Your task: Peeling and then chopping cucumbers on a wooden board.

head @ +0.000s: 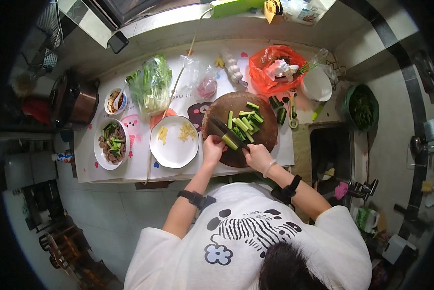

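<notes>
My right hand (258, 156) grips the handle of a dark-bladed kitchen knife (224, 129), whose blade lies slantwise over the round wooden chopping board (224, 101). At the board's lower left edge, my left hand (214, 148) has its fingertips at a cut length of cucumber (230, 142), close beside the blade; whether it pinches the piece I cannot tell. Beyond the blade lie several cucumber sticks (240, 124) with dark green skin. To the left, a white plate (173, 156) bears two small heaps of chopped pale yellow pieces (186, 131).
Left stand a bowl of meat and greens (98, 154), a sauce bowl (107, 108) and bagged leafy vegetables (153, 87). A red plastic bag (256, 69), cucumber pieces (281, 116), a peeler (293, 112) and a white bowl (316, 85) lie beyond and right, near the sink (329, 145).
</notes>
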The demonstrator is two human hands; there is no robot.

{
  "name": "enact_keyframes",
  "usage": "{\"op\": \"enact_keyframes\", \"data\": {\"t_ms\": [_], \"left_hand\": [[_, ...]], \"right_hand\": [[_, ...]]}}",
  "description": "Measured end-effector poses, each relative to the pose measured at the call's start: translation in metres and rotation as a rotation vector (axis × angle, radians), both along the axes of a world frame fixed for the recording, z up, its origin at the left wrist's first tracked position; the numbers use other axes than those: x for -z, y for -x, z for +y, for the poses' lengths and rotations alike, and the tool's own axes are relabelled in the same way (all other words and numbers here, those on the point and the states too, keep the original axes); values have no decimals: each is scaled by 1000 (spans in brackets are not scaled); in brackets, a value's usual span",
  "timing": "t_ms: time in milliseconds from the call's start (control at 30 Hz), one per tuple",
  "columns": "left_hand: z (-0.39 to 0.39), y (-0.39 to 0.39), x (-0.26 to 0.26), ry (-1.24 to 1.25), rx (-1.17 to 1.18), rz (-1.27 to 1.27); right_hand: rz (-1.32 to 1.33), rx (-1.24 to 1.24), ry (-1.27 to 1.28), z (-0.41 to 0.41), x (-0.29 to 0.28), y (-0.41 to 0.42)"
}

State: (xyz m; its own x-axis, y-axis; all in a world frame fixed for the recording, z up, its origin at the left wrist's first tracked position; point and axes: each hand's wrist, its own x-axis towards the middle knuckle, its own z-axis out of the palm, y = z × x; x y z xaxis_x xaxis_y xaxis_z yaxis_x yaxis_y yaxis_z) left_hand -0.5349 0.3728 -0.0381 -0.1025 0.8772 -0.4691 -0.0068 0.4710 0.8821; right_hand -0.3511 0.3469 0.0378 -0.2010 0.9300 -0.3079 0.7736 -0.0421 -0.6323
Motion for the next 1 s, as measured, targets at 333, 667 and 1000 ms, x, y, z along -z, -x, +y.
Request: {"op": "enact_keyframes", "data": {"t_ms": [333,667,1000], "left_hand": [[-1,2,-1,21,30,11],[7,-8,4,-31,-54,-44],[115,-76,-81,-683,586,695]], "right_hand": [[-116,-80,56,-1,0,9],[80,35,-100,12,-4,5],[198,488,-188,-31,-52,-102]]}}
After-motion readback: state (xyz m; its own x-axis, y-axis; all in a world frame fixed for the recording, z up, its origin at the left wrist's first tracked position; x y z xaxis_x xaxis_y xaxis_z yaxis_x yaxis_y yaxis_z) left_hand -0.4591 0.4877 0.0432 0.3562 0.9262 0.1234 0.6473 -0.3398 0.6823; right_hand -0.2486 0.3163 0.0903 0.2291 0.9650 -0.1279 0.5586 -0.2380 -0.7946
